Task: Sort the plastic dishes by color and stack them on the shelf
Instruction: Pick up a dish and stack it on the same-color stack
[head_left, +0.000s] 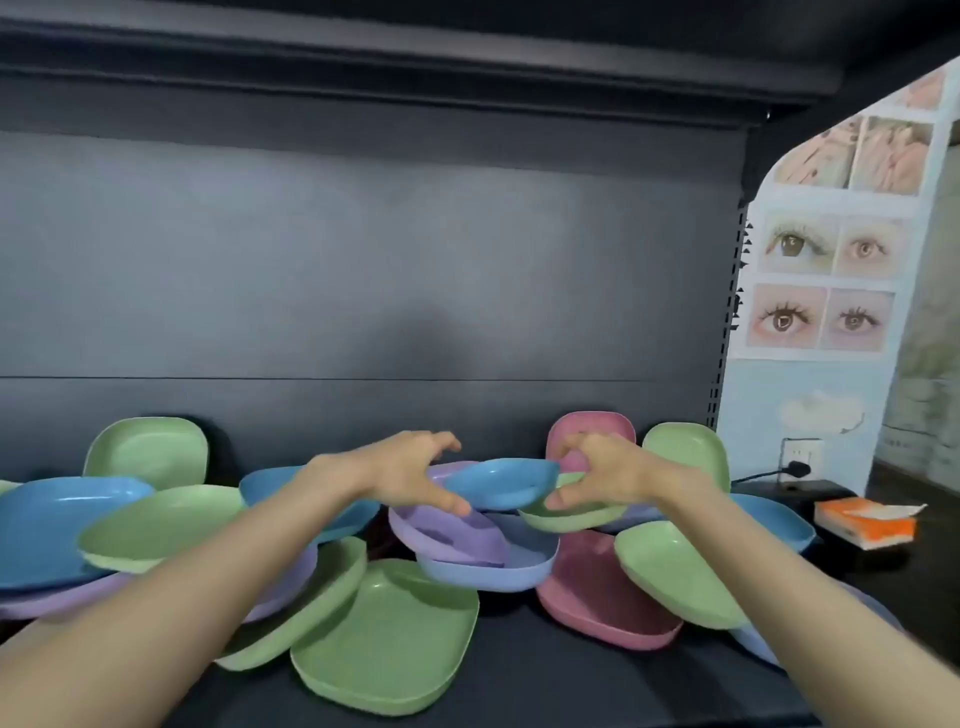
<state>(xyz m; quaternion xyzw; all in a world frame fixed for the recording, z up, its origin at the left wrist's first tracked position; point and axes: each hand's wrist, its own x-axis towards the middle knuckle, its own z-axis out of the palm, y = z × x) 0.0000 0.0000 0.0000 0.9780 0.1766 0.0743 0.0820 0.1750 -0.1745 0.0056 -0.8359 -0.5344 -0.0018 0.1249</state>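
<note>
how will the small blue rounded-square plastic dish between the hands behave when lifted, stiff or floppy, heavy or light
Likely stiff: the small blue rounded-square plastic dish keeps its shape held only by its edges between the left hand and right hand. Probably light, as fingertips seem enough. Its glossy surface may be slippery, so grip the rim.

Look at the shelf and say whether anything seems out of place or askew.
Yes. The dishes lie in one mixed heap on the shelf: green, blue, purple and pink overlap at tilted angles, no single-colour stack. A green dish and a pink dish lean on the back wall.
</note>
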